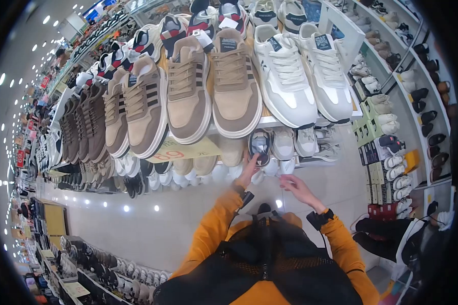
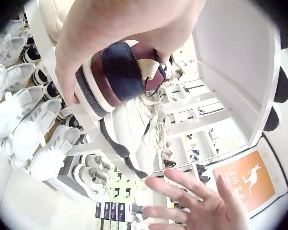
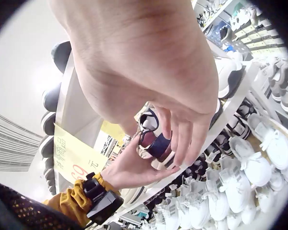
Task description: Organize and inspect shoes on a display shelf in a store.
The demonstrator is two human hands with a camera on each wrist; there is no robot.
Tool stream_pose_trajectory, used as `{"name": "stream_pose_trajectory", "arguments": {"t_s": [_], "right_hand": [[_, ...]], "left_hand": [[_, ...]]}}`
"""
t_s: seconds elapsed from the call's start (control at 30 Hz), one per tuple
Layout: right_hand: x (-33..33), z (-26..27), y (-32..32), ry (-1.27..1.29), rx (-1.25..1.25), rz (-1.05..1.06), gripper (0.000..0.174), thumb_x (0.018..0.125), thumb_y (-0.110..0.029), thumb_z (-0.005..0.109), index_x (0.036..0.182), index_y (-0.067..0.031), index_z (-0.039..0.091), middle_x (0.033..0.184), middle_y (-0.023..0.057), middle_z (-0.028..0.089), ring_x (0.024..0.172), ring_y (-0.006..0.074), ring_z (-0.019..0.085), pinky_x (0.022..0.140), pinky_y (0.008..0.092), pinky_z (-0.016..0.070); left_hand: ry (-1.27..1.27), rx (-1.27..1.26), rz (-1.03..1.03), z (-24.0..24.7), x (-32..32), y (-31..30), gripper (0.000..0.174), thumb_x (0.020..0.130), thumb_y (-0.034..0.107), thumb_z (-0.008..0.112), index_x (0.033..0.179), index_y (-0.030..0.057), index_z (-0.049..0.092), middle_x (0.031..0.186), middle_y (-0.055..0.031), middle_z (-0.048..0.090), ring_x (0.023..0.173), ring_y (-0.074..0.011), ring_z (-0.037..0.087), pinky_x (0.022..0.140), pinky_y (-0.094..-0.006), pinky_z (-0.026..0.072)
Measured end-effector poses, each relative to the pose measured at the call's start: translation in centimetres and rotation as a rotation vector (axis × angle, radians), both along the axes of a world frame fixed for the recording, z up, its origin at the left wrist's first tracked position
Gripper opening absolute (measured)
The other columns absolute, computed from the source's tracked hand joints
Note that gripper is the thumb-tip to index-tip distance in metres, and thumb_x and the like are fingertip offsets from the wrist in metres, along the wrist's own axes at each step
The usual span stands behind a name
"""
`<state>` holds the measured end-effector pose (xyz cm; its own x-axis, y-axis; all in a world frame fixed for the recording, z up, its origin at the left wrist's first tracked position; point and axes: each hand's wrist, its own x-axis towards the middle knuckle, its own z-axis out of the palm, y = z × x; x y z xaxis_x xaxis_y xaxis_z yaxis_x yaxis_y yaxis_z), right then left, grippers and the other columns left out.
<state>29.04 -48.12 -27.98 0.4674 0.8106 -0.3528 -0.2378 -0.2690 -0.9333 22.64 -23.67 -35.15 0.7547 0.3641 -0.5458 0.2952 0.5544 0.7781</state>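
Shoe [image 2: 119, 69] navy and maroon with cream sole band, front sneakers [image 1: 188, 104] tan and taupe with dark stripes, neighbouring pair [image 1: 286, 76] white with pale-grey toes, price sign [image 1: 185, 151] yellow with red 69, sleeves [image 1: 208, 234] orange, vest [image 1: 262, 251] black mesh, poster [image 2: 237, 181] orange with white kangaroo.

Two hands [image 1: 297, 187], one held shoe [image 2: 119, 70]

Looks matt on the navy-and-maroon, cream-soled shoe [image 2: 119, 72]! Reads papery on the flat yellow price card [image 1: 185, 151], and gleams glossy across the smooth pale floor [image 1: 142, 223].
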Motion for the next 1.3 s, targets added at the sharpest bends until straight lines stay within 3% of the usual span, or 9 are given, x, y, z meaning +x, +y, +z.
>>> {"name": "stream_pose_trajectory", "arguments": {"t_s": [0.07,0.4,0.47,0.53,0.67,0.77,0.9,1.17,1.3], "right_hand": [[-0.3,-0.1,-1.6,0.01,-0.054,-0.038,0.045,0.096,-0.03,0.056,0.131,-0.0025,0.047,0.119,0.0075,0.058,0.104,0.0171,0.061,0.086,0.029,0.0479],[-1.8,-1.0,0.2,0.04,-0.05,0.052,0.036,0.099,-0.026,0.051,0.127,-0.0029,0.05,0.121,0.0094,0.06,0.105,0.0186,0.06,0.091,0.0312,0.0478],[-2.1,-1.5,1.9,0.023,-0.048,0.145,0.036,0.099,-0.025,0.051,0.127,-0.0029,0.049,0.12,0.0097,0.06,0.106,0.0185,0.06,0.091,0.0308,0.048],[-2.5,-2.4,3.5,0.044,-0.038,0.193,0.036,0.099,-0.025,0.052,0.127,-0.0026,0.049,0.12,0.0098,0.06,0.106,0.0184,0.06,0.091,0.0304,0.048],[-3.6,-4.4,7.5,0.144,-0.099,0.232,0.039,0.098,-0.025,0.054,0.128,-0.0018,0.047,0.12,0.0105,0.058,0.104,0.0183,0.061,0.091,0.0289,0.0485],[-3.8,-3.5,11.4,0.241,-0.216,0.234,0.05,0.096,-0.036,0.056,0.13,-0.0024,0.044,0.124,0.011,0.054,0.11,0.0187,0.057,0.095,0.0303,0.046],[-3.2,-5.7,17.8,0.412,-0.187,0.179,0.079,0.088,-0.057,0.058,0.136,0.002,0.037,0.13,0.0162,0.046,0.117,0.0196,0.049,0.097,0.0309,0.0434],[-2.0,-7.0,22.4,0.609,-0.033,0.12,0.071,0.092,-0.051,0.055,0.144,-0.0082,0.032,0.135,0.0197,0.046,0.12,0.0223,0.051,0.105,0.0312,0.04],[-2.3,-6.2,22.7,0.56,-0.067,0.034,0.064,0.092,-0.046,0.056,0.14,-0.0077,0.038,0.131,0.0212,0.05,0.114,0.0227,0.057,0.099,0.0303,0.0466]], "left_hand": [[0.023,-0.034,-0.051,-0.3,0.9,0.0,0.087,0.085,0.056,0.06,0.148,0.0189,0.013,0.138,-0.0097,0.042,0.119,-0.0251,0.05,0.101,-0.0458,0.0376],[0.131,0.035,-0.134,1.8,-0.3,-0.2,0.091,0.079,0.072,0.054,0.145,0.0178,0.023,0.137,-0.0106,0.045,0.116,-0.0248,0.051,0.101,-0.0447,0.0371],[0.134,0.017,-0.15,1.9,-2.9,0.4,0.083,0.085,0.065,0.053,0.145,0.0145,0.026,0.136,-0.0146,0.048,0.112,-0.0237,0.055,0.098,-0.0394,0.0408],[0.078,-0.189,-0.282,1.4,-6.5,0.9,0.06,0.094,0.049,0.05,0.139,0.0115,0.038,0.116,-0.0111,0.058,0.096,-0.0174,0.059,0.087,-0.0284,0.0462],[0.045,-0.153,-0.209,3.7,-13.5,0.9,0.04,0.1,0.031,0.043,0.133,0.0093,0.046,0.086,-0.0017,0.055,0.072,-0.0085,0.051,0.067,-0.0192,0.0427],[-0.057,-0.081,-0.226,6.0,-17.2,0.7,0.035,0.101,0.022,0.037,0.131,0.0082,0.049,0.066,0.0055,0.033,0.057,-0.0051,0.03,0.051,-0.021,0.0244],[0.074,-0.013,-0.244,10.3,-20.5,1.5,0.036,0.102,0.022,0.036,0.132,0.0067,0.048,0.063,0.0074,0.029,0.055,-0.0041,0.029,0.05,-0.0202,0.0233],[0.003,-0.051,-0.105,9.0,-22.3,3.7,0.038,0.102,0.025,0.036,0.134,0.0059,0.045,0.063,0.0067,0.029,0.056,-0.0049,0.028,0.051,-0.0205,0.0236],[0.005,-0.029,-0.145,9.2,-22.3,4.4,0.039,0.103,0.027,0.036,0.134,0.0055,0.045,0.065,0.0061,0.031,0.057,-0.0059,0.029,0.053,-0.0212,0.0254]]}}
